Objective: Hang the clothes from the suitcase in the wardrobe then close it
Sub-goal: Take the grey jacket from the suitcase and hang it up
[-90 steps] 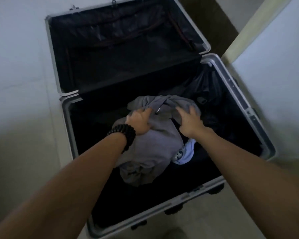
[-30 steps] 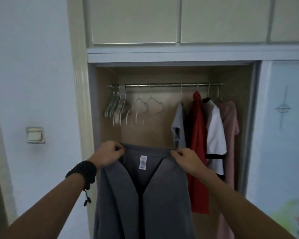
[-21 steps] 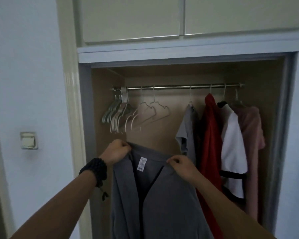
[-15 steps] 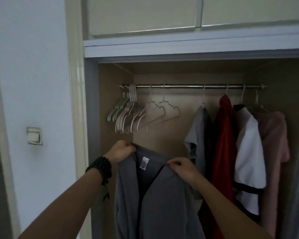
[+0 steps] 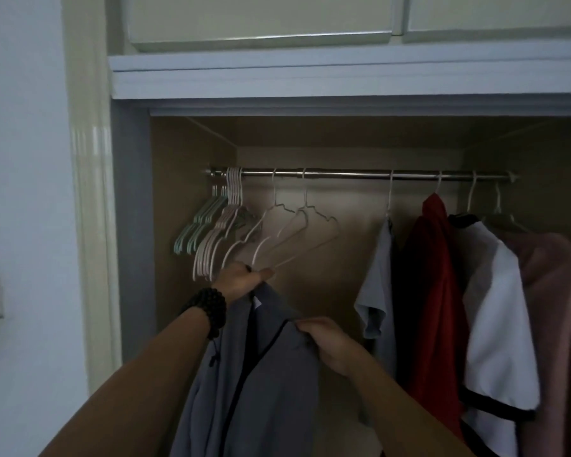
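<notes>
Item in hand: one grey garment (image 5: 261, 384), open-fronted with dark edging, held up at the neckline before the open wardrobe (image 5: 192, 291). My left hand (image 5: 241, 282) pinches the left side of the collar, fingers curled on the cloth, and is raised to the lower ends of the empty white hangers (image 5: 277, 239); whether a fingertip already touches one I cannot tell in this dim light. My right hand (image 5: 323, 341) grips the right side of the collar, fingers closed round the fabric, lower down. Step, as I judge it: hanging this piece, at the point of fetching a hanger. Next move calls for freeing one hand, lifting a single hanger off the rail (image 5: 360, 174) without dragging its neighbours, and feeding it into the shoulders. Also on the rail: green hangers (image 5: 195, 232), a pale grey top (image 5: 379, 275), a red garment (image 5: 432, 291), a white top with black trim (image 5: 495, 308), a pink garment (image 5: 554, 291). Labels: a small white tag (image 5: 257, 302) inside the collar, nothing legible.
</notes>
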`<action>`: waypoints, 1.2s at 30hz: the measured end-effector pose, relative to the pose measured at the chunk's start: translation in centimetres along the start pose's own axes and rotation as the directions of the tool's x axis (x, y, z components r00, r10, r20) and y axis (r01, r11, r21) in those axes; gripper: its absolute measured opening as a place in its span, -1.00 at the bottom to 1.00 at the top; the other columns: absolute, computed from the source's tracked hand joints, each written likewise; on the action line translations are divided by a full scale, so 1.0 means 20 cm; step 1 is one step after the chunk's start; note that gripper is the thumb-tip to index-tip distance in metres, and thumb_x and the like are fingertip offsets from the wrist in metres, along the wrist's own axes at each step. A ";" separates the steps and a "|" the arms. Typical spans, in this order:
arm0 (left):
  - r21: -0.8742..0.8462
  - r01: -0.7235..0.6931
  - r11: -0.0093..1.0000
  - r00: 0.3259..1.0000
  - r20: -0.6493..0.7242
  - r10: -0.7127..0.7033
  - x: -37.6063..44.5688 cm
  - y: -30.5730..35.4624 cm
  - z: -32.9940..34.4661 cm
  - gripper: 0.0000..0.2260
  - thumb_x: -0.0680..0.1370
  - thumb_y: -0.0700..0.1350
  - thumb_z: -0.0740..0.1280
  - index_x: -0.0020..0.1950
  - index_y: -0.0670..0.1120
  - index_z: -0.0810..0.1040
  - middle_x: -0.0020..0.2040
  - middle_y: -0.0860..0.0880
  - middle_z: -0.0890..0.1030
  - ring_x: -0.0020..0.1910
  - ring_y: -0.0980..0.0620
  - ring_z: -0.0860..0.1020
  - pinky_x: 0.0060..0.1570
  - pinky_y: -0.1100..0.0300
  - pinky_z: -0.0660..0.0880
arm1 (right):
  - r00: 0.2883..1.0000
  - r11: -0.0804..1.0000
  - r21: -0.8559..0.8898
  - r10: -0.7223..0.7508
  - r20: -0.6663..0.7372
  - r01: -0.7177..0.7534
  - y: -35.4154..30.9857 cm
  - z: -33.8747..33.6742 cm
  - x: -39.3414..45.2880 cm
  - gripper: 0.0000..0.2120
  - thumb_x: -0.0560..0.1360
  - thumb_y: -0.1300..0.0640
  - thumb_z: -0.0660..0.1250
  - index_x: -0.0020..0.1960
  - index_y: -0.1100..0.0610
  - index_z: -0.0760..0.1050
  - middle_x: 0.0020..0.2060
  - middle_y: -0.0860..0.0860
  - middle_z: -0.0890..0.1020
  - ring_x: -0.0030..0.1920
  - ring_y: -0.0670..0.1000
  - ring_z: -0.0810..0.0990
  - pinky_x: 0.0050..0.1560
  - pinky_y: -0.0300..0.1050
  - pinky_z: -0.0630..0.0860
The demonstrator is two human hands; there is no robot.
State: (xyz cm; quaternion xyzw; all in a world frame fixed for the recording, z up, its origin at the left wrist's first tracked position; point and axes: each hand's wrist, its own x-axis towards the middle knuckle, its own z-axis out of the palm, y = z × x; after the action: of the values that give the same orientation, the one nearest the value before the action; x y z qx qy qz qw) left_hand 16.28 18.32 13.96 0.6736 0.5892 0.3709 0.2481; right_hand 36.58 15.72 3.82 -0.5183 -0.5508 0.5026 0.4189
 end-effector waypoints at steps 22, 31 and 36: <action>-0.096 -0.500 0.861 0.856 -0.205 0.474 -0.05 -0.29 -0.34 -0.52 0.66 0.04 0.13 -0.41 -0.10 0.48 -0.47 0.04 0.46 -0.44 0.17 0.41 -0.33 0.33 0.34 | 0.972 0.867 0.469 -0.227 0.068 0.170 -0.37 0.10 0.06 -0.74 0.60 0.08 0.21 -0.01 0.21 0.60 -0.11 0.11 0.71 -0.16 -0.01 0.70 -0.11 -0.15 0.64; 0.076 -0.371 0.926 0.915 -0.142 0.378 -0.32 -0.45 -0.54 -0.53 0.59 0.20 0.22 -0.34 -0.08 0.63 -0.36 -0.01 0.64 -0.35 0.12 0.56 -0.21 0.21 0.45 | 0.952 0.854 0.426 -0.230 -0.204 0.298 -0.47 0.28 0.02 -0.71 0.59 -0.04 0.24 -0.19 0.12 0.51 -0.25 0.09 0.60 -0.23 0.03 0.58 -0.14 -0.06 0.55; 0.194 -0.248 0.949 0.959 -0.086 0.269 -0.34 -0.46 -0.51 -0.42 0.39 0.37 0.37 -0.32 -0.19 0.62 -0.39 -0.07 0.61 -0.39 0.02 0.55 -0.34 0.10 0.44 | 0.863 0.891 0.201 -0.303 -0.404 0.407 -0.48 0.24 -0.05 -0.72 0.58 0.02 0.29 -0.26 0.10 0.56 -0.27 0.07 0.62 -0.19 0.05 0.58 -0.01 0.01 0.54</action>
State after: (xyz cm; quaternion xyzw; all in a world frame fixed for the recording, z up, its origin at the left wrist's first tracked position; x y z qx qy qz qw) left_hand 2.45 12.39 11.55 0.7430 0.5400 0.3821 0.1018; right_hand 30.58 14.62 12.63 -0.4258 -0.4741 0.3843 0.6680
